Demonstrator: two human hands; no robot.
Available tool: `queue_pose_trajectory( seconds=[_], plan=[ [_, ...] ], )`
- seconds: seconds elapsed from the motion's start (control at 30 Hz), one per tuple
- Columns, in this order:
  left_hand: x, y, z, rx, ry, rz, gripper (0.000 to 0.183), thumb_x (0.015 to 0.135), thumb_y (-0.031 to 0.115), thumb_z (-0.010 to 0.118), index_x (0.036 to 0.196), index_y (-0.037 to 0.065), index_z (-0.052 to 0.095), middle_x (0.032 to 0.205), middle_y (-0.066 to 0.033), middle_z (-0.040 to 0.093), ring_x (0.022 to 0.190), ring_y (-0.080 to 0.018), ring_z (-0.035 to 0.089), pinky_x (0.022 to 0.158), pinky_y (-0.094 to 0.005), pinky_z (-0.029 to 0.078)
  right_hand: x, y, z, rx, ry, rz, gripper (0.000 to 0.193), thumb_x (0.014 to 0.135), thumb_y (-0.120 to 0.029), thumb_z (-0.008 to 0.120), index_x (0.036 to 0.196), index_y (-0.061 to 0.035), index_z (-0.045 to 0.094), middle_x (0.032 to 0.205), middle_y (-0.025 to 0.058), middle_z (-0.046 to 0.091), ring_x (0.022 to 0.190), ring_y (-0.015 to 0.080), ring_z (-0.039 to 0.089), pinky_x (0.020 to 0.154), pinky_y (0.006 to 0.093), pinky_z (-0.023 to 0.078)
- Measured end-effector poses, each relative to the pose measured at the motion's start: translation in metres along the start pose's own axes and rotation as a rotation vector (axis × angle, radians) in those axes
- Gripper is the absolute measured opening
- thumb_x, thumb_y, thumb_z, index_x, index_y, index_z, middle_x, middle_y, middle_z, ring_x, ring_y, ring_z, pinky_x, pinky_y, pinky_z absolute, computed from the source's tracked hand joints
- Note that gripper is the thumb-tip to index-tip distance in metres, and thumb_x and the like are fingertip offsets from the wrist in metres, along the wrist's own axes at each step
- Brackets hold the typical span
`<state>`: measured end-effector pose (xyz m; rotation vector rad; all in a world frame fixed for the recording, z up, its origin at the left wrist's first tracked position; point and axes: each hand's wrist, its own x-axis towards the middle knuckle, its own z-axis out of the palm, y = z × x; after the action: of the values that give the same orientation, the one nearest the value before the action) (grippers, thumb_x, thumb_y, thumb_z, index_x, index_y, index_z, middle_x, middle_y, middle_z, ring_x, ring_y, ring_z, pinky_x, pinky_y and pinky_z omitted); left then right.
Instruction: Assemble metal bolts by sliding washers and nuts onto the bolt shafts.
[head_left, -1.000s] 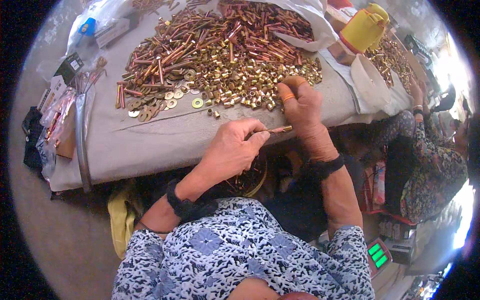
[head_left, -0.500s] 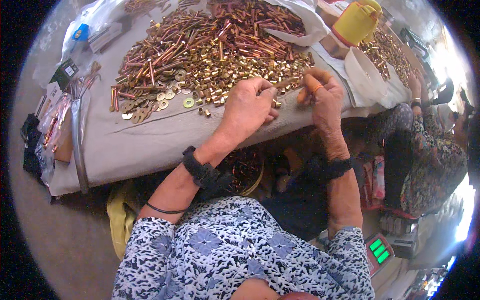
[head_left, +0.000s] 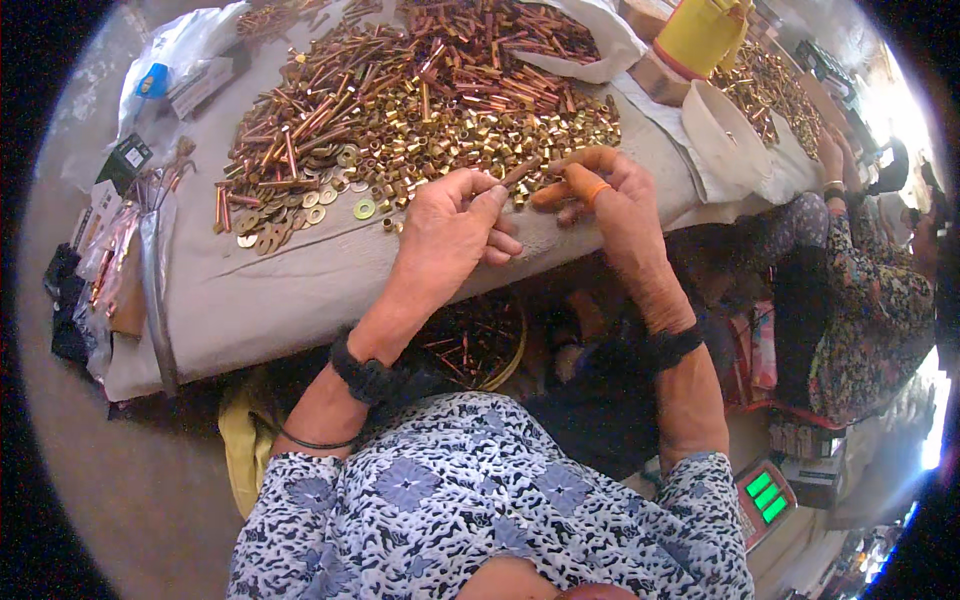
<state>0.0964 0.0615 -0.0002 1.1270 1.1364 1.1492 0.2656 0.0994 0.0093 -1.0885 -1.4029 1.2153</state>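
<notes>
My left hand is closed in a pinch, thumb and forefinger on a thin brownish bolt that points up to the right. My right hand, with orange covers on some fingers, has its fingertips pressed together at the bolt's far end. Whatever small part they hold is hidden. Both hands hover over the near edge of the table, just in front of a heap of brass-coloured nuts or short sleeves. Flat round washers lie left of the nuts, one of them greenish.
Copper-coloured bolts are piled behind the nuts. A yellow container and a white bag stand at the right. Below the table edge sits a bucket of bolts. Another person's hands work at far right. A scale with a green display is lower right.
Both hands have shifted left and come closer together. The right fingertips now meet the end of the bolt at the left hand. The whole view has moved slightly.
</notes>
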Motion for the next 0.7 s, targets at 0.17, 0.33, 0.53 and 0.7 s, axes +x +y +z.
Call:
queue_pose_trajectory(
  seconds=[0.17,0.33,0.53,0.7],
  plan=[
    [0.0,-0.001,-0.001,-0.018,-0.006,0.001,0.02,0.09,0.017,0.05,0.096,-0.001,0.054,0.071,-0.0086,0.059,0.057,-0.0152,0.062,0.048,-0.0229,0.051,0.001,0.003,-0.009,-0.044,-0.038,0.001,0.016,0.085,-0.012,0.053,0.093,0.0018,0.055,0.075,0.0096,0.063,0.061,0.0151,0.062,0.05,0.025,0.047],
    [-0.011,0.007,-0.008,-0.024,-0.01,-0.023,0.021,0.089,0.019,0.051,0.096,-0.001,0.055,0.067,-0.0075,0.058,0.049,-0.0143,0.059,0.041,-0.0228,0.047,-0.002,0.007,-0.014,0.005,-0.025,-0.073,0.015,0.081,-0.009,0.057,0.093,0.0011,0.056,0.073,0.0072,0.06,0.055,0.0143,0.059,0.05,0.025,0.046],
    [-0.035,0.008,-0.024,0.099,-0.09,-0.114,0.023,0.087,0.021,0.053,0.094,-0.001,0.057,0.061,-0.0063,0.056,0.042,-0.0137,0.056,0.036,-0.0232,0.044,-0.012,-0.001,-0.006,0.047,-0.147,-0.093,0.015,0.079,-0.005,0.059,0.093,0.0007,0.057,0.074,0.0052,0.059,0.059,0.0123,0.058,0.054,0.0254,0.047],
    [-0.044,0.006,-0.022,0.177,-0.085,-0.161,0.022,0.088,0.019,0.051,0.091,-0.002,0.057,0.06,-0.0056,0.055,0.043,-0.0123,0.056,0.035,-0.0212,0.044,-0.023,-0.001,0.008,0.042,-0.323,-0.111,0.016,0.08,-0.002,0.057,0.095,0.0013,0.057,0.077,0.0042,0.06,0.068,0.0117,0.058,0.061,0.0257,0.048]
  ],
)
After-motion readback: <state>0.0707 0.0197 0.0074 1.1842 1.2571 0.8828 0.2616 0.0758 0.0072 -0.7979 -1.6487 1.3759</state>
